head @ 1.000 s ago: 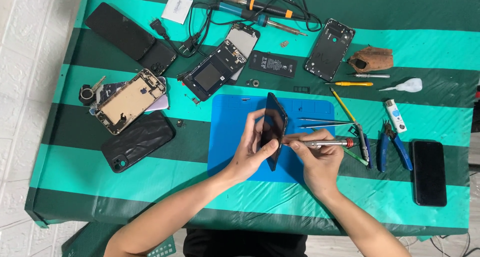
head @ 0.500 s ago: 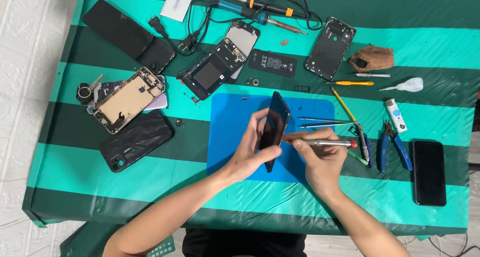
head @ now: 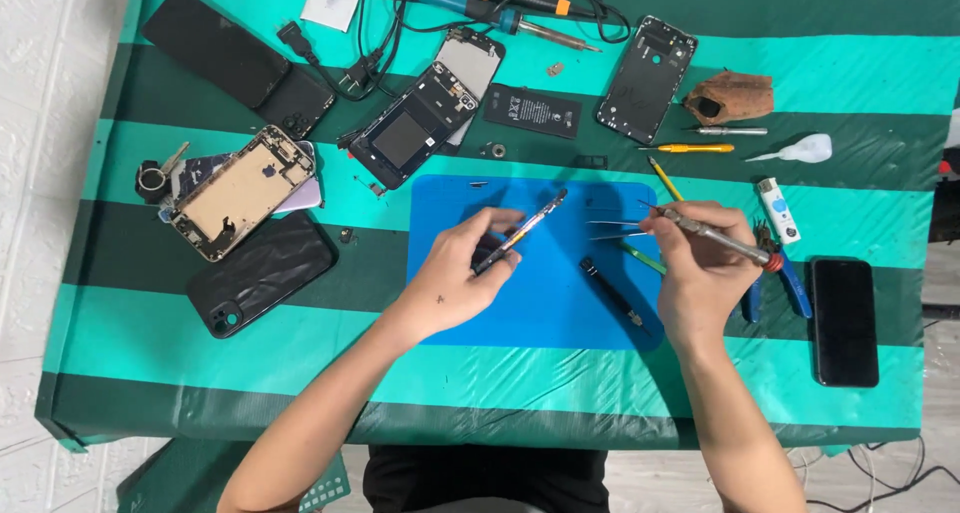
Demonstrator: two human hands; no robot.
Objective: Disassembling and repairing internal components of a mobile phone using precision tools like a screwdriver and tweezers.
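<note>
Tilting a phone (head: 520, 234) edge-up over the blue mat (head: 540, 303), the left hand (head: 462, 278) is gripping it while the right hand (head: 700, 263), well apart, is pinching a screwdriver (head: 715, 235) pointing leftward toward it.

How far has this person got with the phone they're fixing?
Looks mid-job. Done: the phone in the left hand is out of its case and held edge-up over the blue mat. In hand: the right hand holds a screwdriver, its tip off the phone. Left: the battery, back cover and other opened phones lie loose on the striped table, not reassembled.
</note>
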